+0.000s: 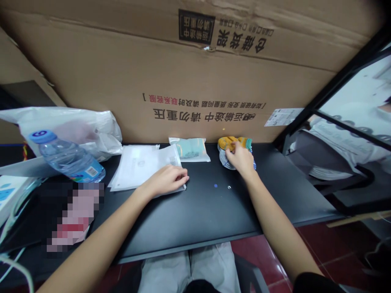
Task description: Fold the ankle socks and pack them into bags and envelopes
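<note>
My right hand (240,158) reaches to a small pile of socks at the back of the black desk. Its fingers are pinched on a yellow sock (227,142) with a green cuff, which lies on top. White and blue-grey socks (224,158) show underneath, partly covered by the hand. My left hand (166,179) rests on the right edge of a stack of frosted plastic bags (139,160). Its fingers are loosely curled, with nothing visible in them. Between the hands, further back, lies a filled clear bag (192,149) with something pale green inside.
A large cardboard box (122,73) walls off the back of the desk (195,215). On the left are a water bottle (71,156), a white plastic bag (91,126) and cables. A black metal frame (330,77) rises at the right. Tiny scraps lie near the middle.
</note>
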Motion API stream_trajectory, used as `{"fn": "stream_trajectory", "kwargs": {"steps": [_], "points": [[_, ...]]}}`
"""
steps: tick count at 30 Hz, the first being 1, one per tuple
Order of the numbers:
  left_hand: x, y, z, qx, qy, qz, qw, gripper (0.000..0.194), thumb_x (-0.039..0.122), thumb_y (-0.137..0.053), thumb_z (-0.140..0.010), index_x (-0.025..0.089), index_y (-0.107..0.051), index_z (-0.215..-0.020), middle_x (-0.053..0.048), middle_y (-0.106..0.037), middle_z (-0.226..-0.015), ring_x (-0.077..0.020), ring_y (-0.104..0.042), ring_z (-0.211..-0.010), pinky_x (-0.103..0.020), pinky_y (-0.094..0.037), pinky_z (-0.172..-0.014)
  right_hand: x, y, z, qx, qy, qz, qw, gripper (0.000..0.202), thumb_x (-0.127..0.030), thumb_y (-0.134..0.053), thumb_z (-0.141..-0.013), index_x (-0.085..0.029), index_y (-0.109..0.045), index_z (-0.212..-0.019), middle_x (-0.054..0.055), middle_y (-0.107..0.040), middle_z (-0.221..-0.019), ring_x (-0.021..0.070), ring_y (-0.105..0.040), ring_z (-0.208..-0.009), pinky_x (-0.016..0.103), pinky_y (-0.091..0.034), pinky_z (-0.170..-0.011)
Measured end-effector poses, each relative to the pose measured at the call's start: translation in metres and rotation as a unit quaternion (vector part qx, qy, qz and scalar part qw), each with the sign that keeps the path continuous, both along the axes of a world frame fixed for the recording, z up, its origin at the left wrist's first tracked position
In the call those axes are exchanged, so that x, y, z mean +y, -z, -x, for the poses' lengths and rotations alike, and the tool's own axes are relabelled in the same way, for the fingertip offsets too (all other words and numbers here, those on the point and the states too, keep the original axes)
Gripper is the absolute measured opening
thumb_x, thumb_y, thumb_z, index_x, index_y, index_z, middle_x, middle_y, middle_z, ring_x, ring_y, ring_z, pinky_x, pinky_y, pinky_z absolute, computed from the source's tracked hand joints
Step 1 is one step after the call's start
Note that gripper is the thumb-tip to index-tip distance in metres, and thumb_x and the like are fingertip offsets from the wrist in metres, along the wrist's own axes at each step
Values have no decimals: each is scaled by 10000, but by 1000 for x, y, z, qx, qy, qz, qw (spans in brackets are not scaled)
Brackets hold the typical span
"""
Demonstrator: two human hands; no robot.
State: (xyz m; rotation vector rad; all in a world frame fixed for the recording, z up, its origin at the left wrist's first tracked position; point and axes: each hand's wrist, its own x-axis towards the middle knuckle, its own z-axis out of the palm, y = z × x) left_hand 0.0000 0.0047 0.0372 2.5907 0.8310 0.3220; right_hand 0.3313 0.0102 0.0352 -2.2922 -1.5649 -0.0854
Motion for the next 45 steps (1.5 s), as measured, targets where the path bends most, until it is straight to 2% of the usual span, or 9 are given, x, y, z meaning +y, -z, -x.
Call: {"fn": "stream_trajectory", "kwargs": {"steps": [8,14,19,23,26,30,38,41,45], "points": [[-1,1,2,-12,0,5,1000,313,341,-466,-1057,196,-637,-838,-27,-699,-825,-159,-588,-694,-292,-386,-687,7,11,-8,71,-18,45,996,700,-621,-463,-1012,-238,-483,-1597,200,-704,-1349,411,-641,-1303,593,-443,-1112],[-1,0,1,-21,1,7,1000,330,359,-469,-1057,202,-647,-828,-26,-695,-808,-164,-589,-685,-292,-388,-681,20,28,-15,208,-8,-55,977,726,-569,-599,-924,-234,-532,-1564,177,-610,-1520,436,-491,-1458,699,-292,-1210],[-2,0,1,-25,-1,7,1000,336,367,-475,-1058,205,-645,-818,-26,-691,-796,-164,-586,-676,-285,-383,-673,23,18,-8,381,-71,-227,893,708,-453,-599,-872,-104,-597,-1488,195,-621,-1513,328,-629,-1341,509,-484,-1162],[0,-1,3,-22,-12,0,1000,334,374,-491,-1046,206,-640,-799,-17,-655,-738,-161,-559,-651,-282,-360,-655,7,2,15,485,-152,-255,823,564,-478,-575,-903,-142,-729,-1329,156,-723,-1376,305,-714,-1202,440,-612,-976],[4,-3,7,-27,-20,35,999,358,375,-503,-1025,201,-608,-731,16,-549,-617,-139,-470,-568,-277,-320,-601,-14,-7,40,493,-248,-157,819,429,-490,-571,-948,-178,-823,-1099,110,-799,-1167,266,-741,-1077,375,-617,-891],[12,-6,16,-58,-22,109,992,336,318,-518,-957,186,-528,-648,33,-460,-586,-119,-402,-562,-261,-299,-571,-36,-5,69,424,-371,85,822,372,-440,-604,-958,-157,-831,-876,55,-783,-833,182,-693,-746,276,-558,-658],[13,-5,16,-81,-35,110,990,331,374,-499,-1001,178,-629,-767,16,-596,-681,-138,-517,-644,-254,-367,-631,-47,-9,70,445,-435,321,714,439,-539,-609,-988,-173,-700,-1214,-31,-672,-571,141,-630,-432,209,-476,-432],[10,-3,12,-78,-93,33,992,318,405,-526,-1000,196,-592,-769,20,-603,-668,-141,-523,-619,-260,-350,-619,-44,-13,67,437,-433,258,745,424,-542,-565,-1013,-166,-732,-1113,-58,-588,-486,107,-509,-368,203,-384,-413],[10,0,10,-77,-168,-31,982,298,482,-615,-960,209,-602,-841,11,-652,-730,-160,-570,-649,-274,-360,-634,-39,0,75,389,-386,6,836,305,-453,-598,-1000,-183,-681,-887,-48,-561,-583,102,-470,-487,235,-361,-497]]}}
